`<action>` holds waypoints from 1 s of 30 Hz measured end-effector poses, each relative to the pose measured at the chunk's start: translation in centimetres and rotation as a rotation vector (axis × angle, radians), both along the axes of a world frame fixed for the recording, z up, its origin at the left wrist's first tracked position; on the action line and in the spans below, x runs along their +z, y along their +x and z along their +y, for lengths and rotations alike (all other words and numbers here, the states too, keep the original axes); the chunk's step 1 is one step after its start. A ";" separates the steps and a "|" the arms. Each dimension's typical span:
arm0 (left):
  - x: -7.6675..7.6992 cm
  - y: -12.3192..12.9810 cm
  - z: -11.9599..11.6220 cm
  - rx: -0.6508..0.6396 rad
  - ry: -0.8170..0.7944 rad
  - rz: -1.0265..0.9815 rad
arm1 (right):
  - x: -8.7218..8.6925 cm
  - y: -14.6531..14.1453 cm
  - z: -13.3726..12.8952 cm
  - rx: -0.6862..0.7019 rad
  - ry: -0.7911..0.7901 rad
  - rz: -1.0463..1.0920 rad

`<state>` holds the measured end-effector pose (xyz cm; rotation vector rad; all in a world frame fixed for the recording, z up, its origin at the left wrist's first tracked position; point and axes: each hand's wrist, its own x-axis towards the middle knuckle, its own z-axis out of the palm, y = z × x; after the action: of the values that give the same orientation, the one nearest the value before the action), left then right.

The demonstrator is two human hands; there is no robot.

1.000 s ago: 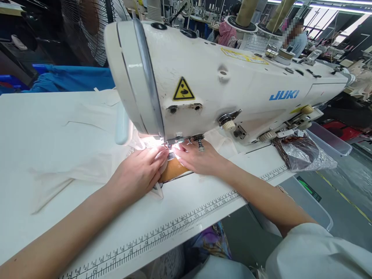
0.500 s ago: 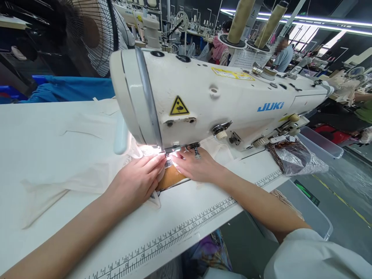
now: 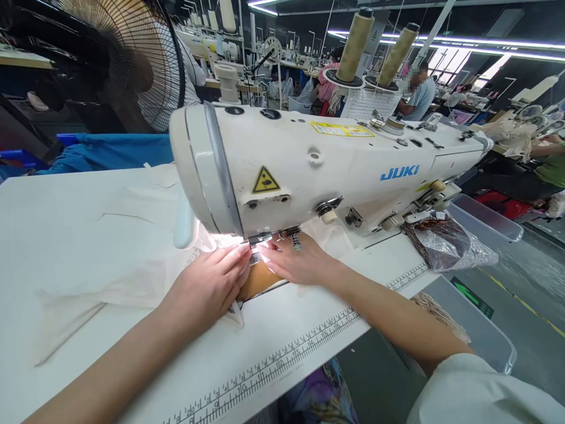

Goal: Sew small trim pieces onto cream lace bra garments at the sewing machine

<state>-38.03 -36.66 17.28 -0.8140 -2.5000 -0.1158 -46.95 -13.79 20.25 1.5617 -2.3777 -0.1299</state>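
Beneath the head of a white sewing machine (image 3: 282, 171), both hands are at the lit needle area. My left hand (image 3: 207, 282) has its fingers pressed together on pale fabric (image 3: 132, 288), just left of the needle. To the right of the needle, my right hand (image 3: 300, 259) is closed at the fabric, its fingertips partly hidden by the presser parts. An orange-brown plate (image 3: 259, 280) shows between the two hands. The pale fabric spreads left over the white table (image 3: 66, 224).
A black fan (image 3: 150, 65) stands at the back left. Thread cones (image 3: 355, 47) rise behind the machine. A plastic bag of brown material (image 3: 450, 241) lies at the right, near clear bins (image 3: 485, 218). People sit farther back. A printed ruler (image 3: 282, 359) runs along the table's front edge.
The camera view has tilted slightly, so the machine appears lower. Both hands stay at the needle area with no clear movement over the fabric.
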 end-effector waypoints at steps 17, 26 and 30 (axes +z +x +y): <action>0.1 0.0 0.0 0.010 -0.050 0.031 | 0.6 0.1 -0.1 0.022 0.051 0.014; 0.4 -0.1 0.2 -0.017 -0.053 0.084 | 0.5 0.0 -0.1 0.035 0.036 -0.021; 0.6 0.0 0.2 -0.018 -0.073 0.100 | 0.7 0.1 -0.1 0.036 0.050 -0.008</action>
<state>-38.05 -36.42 17.90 -0.8507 -2.4151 0.0097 -46.90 -13.87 20.96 1.6290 -2.3685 -0.1768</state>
